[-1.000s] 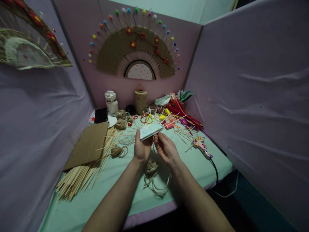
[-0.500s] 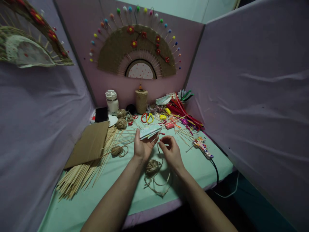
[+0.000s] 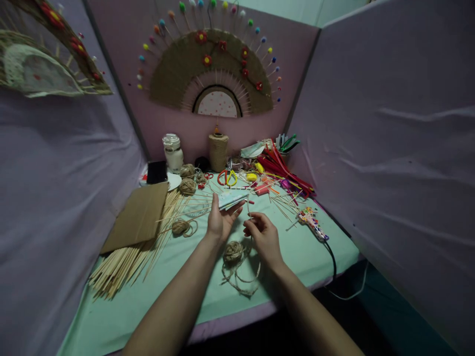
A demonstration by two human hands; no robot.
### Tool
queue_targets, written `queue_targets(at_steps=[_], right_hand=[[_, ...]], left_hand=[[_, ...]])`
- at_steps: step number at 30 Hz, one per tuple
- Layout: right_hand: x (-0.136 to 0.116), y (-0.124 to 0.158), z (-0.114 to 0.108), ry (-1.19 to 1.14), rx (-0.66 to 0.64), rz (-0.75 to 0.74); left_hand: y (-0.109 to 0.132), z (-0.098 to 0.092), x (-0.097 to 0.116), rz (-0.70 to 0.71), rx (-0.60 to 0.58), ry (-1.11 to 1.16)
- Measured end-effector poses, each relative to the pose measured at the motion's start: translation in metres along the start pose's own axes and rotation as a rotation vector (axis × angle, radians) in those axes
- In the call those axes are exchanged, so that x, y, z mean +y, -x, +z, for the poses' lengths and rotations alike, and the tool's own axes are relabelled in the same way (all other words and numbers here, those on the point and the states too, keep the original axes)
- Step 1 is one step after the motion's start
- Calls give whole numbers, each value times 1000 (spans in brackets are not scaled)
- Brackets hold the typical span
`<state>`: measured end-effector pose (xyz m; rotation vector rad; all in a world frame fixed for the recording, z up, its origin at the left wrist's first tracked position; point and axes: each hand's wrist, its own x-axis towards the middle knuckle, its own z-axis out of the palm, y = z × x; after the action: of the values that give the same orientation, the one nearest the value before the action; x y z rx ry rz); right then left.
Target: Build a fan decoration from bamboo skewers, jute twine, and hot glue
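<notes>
My left hand (image 3: 219, 222) grips a light-blue patterned flat piece (image 3: 232, 199), with thin wooden sticks fanning out from it to both sides. My right hand (image 3: 264, 236) is closed in a pinch on a strand of jute twine (image 3: 249, 205), which runs up to the right end of that piece. Below the hands a ball of twine (image 3: 233, 252) lies on the table, its loose loops spread beside it. A second small ball of twine (image 3: 180, 227) sits left of my left hand.
Wooden sticks (image 3: 111, 277) lie under a cardboard sheet (image 3: 139, 217) on the left. Behind are a white jar (image 3: 172, 154), a twine spool (image 3: 218, 152) and scissors (image 3: 227, 178). A glue gun (image 3: 311, 223) lies right, its cord over the edge. A decorated fan (image 3: 178, 69) hangs behind.
My right hand has shifted slightly down, its pinch now on the twine, which hangs straighter from the piece. The left hand keeps its hold. The view has tilted a little.
</notes>
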<state>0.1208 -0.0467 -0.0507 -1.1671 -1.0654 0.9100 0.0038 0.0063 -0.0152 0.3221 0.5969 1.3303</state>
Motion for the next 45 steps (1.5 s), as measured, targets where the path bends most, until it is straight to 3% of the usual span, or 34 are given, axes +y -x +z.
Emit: queue_targets(at_steps=[9,14,17,19,21,26,28,30,33,39,45], right_hand=[[6,-16,-13,-106,58,143],[10,-17,-14,-138,37,187],[14,-17,-13,-147,37,215],[16,-19,-13,-151,33,233],[17,-20,-13,-157,19,254],[17,-25,-16,-151,-36,309],[16,-28,-17,-139,-64,331],[14,-32,-19,-134,-100,360],[12,-40,-20,-140,-161,398],[16,-43,-24,-163,-192,398],[10,-8,-37,-153,-339,456]], left_hand=[[-13,-17,-6,-152,136,-37],[3,-30,4,-302,212,-10],[21,-38,14,-395,253,-117],[32,-43,20,-407,224,-247],[40,-46,21,-329,175,-436],[34,-37,7,164,15,-995],[26,-25,-2,246,-91,-1202],[18,-13,-10,172,-199,-1435],[11,0,-19,18,-236,-1598],[9,0,-25,-67,-200,-1546],[11,1,-19,-129,-187,-1432]])
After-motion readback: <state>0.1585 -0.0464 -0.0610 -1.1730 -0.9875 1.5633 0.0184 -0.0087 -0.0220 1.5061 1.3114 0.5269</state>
